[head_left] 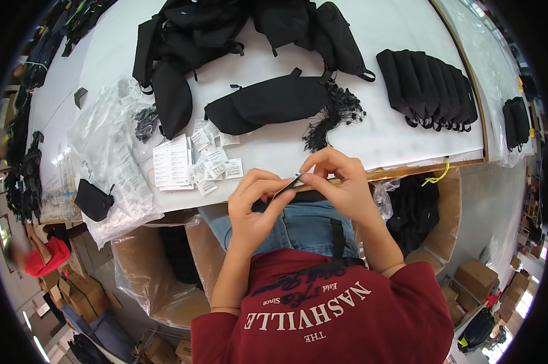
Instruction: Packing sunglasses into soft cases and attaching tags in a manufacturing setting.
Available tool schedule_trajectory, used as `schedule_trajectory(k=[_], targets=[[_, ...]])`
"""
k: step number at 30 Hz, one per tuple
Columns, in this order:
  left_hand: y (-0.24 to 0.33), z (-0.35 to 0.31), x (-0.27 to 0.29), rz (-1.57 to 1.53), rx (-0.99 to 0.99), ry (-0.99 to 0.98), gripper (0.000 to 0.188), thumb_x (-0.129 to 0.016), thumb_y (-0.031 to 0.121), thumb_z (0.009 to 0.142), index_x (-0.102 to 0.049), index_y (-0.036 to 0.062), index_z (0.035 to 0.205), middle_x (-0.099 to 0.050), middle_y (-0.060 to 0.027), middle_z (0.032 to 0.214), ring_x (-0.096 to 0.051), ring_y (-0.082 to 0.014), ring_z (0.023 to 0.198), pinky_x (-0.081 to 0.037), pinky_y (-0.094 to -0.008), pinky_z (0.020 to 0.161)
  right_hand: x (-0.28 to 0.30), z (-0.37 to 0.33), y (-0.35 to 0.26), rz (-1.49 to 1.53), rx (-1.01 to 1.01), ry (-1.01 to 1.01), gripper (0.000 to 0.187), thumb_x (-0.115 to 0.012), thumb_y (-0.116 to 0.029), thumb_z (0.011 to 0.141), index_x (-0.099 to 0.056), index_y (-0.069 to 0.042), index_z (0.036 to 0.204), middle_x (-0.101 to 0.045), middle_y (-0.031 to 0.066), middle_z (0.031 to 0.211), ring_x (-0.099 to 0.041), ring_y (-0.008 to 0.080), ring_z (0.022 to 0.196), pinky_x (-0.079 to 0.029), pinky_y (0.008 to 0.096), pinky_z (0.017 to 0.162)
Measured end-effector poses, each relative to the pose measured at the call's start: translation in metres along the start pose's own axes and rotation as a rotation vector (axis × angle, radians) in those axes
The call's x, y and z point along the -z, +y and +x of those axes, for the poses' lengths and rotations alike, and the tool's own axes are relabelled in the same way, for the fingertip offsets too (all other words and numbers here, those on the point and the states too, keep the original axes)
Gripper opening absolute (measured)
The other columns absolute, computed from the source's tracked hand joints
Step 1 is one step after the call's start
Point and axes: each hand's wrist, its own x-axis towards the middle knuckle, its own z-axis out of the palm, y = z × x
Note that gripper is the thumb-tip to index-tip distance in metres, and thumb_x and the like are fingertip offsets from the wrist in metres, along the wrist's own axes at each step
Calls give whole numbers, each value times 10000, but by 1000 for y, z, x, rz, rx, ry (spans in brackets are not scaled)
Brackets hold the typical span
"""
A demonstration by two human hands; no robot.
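Note:
Just in front of my body, at the table's near edge, a small thin black piece (285, 187) stretches between my fingertips; its kind is too small to tell. My left hand (254, 203) pinches its lower end between thumb and fingers. The upper end sits in the pinch of my right hand (342, 181). Beyond them a black pouch (268, 104) lies on the white table (274, 151). A tangled bunch of black cords (340, 109) rests at its right end. Several white printed labels (210, 159) and a stack of paper sheets (172, 164) lie to the left.
Black bags (201, 30) are heaped at the far side. A row of black pouches (428, 85) stands at the right. Clear plastic (107, 127) and a small black pouch (94, 200) lie left. Lined cartons (155, 267) stand below the table edge. A person in red (46, 258) is far left.

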Motion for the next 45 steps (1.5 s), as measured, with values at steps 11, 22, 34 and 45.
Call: schedule_trajectory(k=[11,22,34,45], targets=[[-11,-2,6,-243,250,-163,61,-609,72,895,-603,11,889,-545,-7,775,-489,-53,651,-388,-187,603,2,-1,3,-47,8,-181,61,-684,-64,816,-641,-27,838,-545,-19,614,-469,32,533,-352,195,488],[-50,66,3,704,-239,15,385,-707,129,762,-580,80,1123,-546,-65,1202,-487,-250,1108,-344,-376,963,14,-3,14,201,-245,-213,94,-622,-110,888,-603,-18,876,-519,-33,624,-429,18,496,-315,179,449],[-75,120,-57,998,-586,-196,353,-642,67,685,-617,72,1036,-595,-51,1064,-501,-243,1095,-339,-382,977,31,-19,12,130,-249,-161,107,-636,-133,882,-608,-32,862,-516,-49,630,-439,17,528,-320,183,464],[-39,49,32,858,-201,-353,433,-599,11,771,-534,73,1194,-466,-128,1292,-433,-349,1193,-353,-425,993,45,-22,25,80,-297,-84,121,-649,-152,870,-640,-33,857,-519,-49,604,-463,18,542,-343,179,481]])
